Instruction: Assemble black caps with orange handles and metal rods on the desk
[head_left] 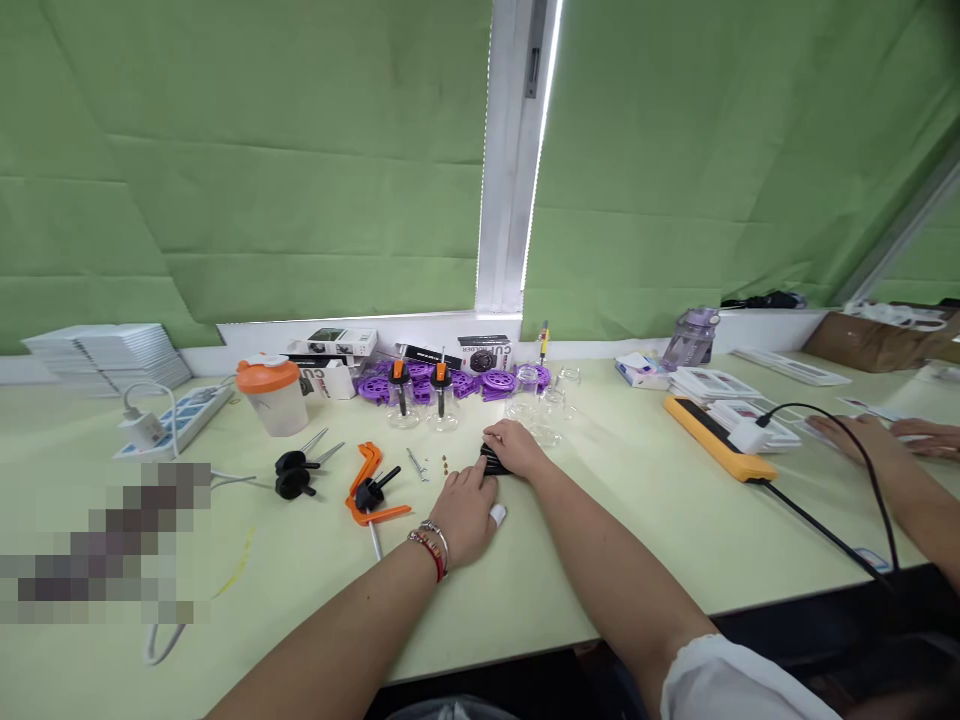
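A small black ribbed piece [495, 461] lies low over the table between my two hands, partly covered by fingers. My left hand [466, 512] has its fingertips pressed on the piece's near left side; its thumb carries a white wrap. From the far right side, my right hand [514, 447] curls its fingers over the same piece. Left of my hands are tiny brass-coloured bits [445, 466] and small silver metal parts [417, 464]. Farther left, an orange crank-shaped handle [363, 465] lies around a black part with a metal rod [369, 494].
Two glass jars with black-and-orange tops [442, 400] stand ahead, before purple discs [499, 382]. Clear glass jars [553, 400] are beyond my right hand. Black parts with metal shafts [292, 482] and an orange-lidded cup [274, 400] sit left. At right are a yellow power strip [712, 440] and another person's hands [862, 440].
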